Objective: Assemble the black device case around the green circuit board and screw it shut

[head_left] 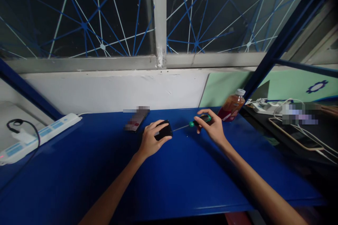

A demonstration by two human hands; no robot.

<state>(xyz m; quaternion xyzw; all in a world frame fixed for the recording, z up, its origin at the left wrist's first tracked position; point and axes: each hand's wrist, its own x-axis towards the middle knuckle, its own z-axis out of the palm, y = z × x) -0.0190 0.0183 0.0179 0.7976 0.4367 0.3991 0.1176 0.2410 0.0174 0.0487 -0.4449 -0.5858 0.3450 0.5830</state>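
Observation:
My left hand (153, 139) grips a small black box-shaped device (163, 130) above the blue table, thumb on the near side and fingers over the far side. In my right hand (212, 126) is a screwdriver (200, 120) with a green and black handle, held between thumb and fingers. Its thin metal shaft points left, and the tip is at the right end of the black device. Whether the tip sits in a screw is too small to tell. A phone (137, 119) lies on the table just beyond my left hand, partly blurred out.
On the left lies a white power strip (47, 135) with a black cable plugged in. A drink bottle (232, 105) with a white cap stands at the back right of the blue table (169, 182). Further right, another phone (295, 133) and white cables rest on a black surface.

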